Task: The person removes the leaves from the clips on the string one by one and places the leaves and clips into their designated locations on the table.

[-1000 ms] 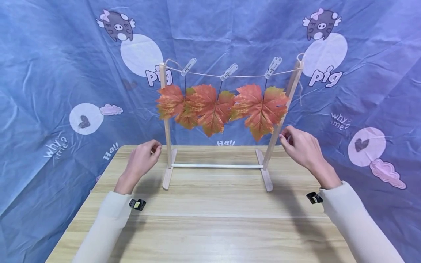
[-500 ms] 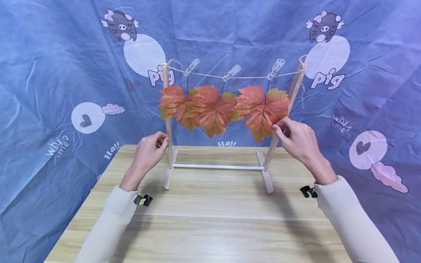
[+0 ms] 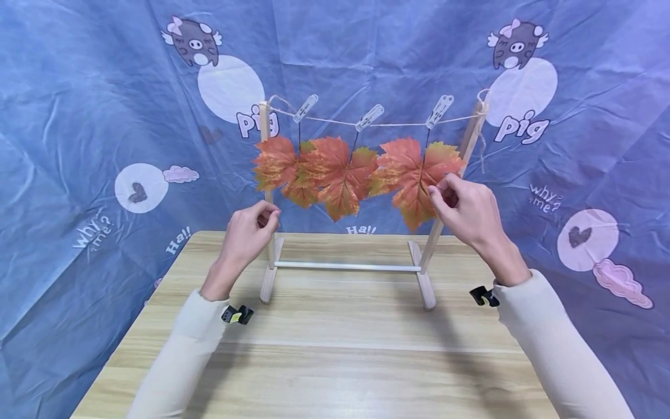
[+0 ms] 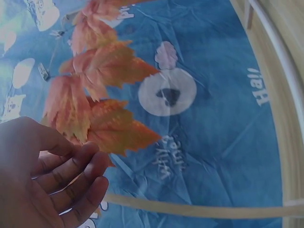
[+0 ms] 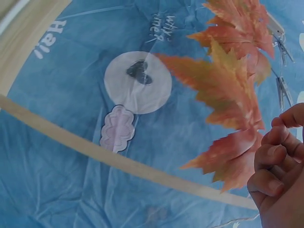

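Three orange-red leaves hang from clear clips on a string: a left leaf (image 3: 274,162), a middle leaf (image 3: 339,181) overlapping it, and a right leaf (image 3: 403,169). My left hand (image 3: 247,237) is in front of the left post, just below the left leaf, its fingers loosely curled and holding nothing. Beside the lower right edge of the right leaf is my right hand (image 3: 471,216), fingers loosely bent; whether it touches the leaf is unclear. Both wrist views show the left hand (image 4: 59,175) and right hand (image 5: 280,168) with no object in their fingers.
The wooden stand has a left post (image 3: 264,125), a right post (image 3: 470,137) and a white crossbar (image 3: 345,266) low between its feet. It stands toward the back of a wooden table (image 3: 324,326). A blue printed cloth (image 3: 324,52) hangs behind.
Both hands have moved up and inward, the right from beside the right post to the right leaf's edge, the left to the left post. The leaves look nearly unmoved.
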`<state>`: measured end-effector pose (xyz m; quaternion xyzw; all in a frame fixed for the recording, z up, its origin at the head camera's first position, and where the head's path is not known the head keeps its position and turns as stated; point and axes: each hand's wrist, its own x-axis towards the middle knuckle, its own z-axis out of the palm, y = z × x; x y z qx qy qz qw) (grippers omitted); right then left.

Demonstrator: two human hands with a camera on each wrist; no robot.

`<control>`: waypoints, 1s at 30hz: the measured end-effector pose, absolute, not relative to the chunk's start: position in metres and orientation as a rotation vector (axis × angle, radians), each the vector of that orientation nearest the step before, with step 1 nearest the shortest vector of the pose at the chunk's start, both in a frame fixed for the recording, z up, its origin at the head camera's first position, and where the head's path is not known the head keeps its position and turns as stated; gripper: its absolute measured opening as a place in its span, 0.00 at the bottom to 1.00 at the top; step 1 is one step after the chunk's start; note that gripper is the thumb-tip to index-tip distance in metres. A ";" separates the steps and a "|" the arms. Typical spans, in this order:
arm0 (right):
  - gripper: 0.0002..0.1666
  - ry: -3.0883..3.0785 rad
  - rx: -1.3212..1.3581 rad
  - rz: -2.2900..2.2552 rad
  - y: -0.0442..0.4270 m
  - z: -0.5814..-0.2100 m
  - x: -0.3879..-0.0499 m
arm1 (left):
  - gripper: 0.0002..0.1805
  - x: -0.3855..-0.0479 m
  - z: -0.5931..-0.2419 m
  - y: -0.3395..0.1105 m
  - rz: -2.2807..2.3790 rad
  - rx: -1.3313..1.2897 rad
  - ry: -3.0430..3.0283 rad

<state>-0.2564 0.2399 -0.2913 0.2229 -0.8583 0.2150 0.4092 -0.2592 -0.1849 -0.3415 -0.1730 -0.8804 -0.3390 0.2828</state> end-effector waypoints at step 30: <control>0.13 -2.237 0.688 0.613 0.184 -0.237 -0.277 | 0.09 -0.264 -0.295 -0.122 -1.236 -0.579 -2.193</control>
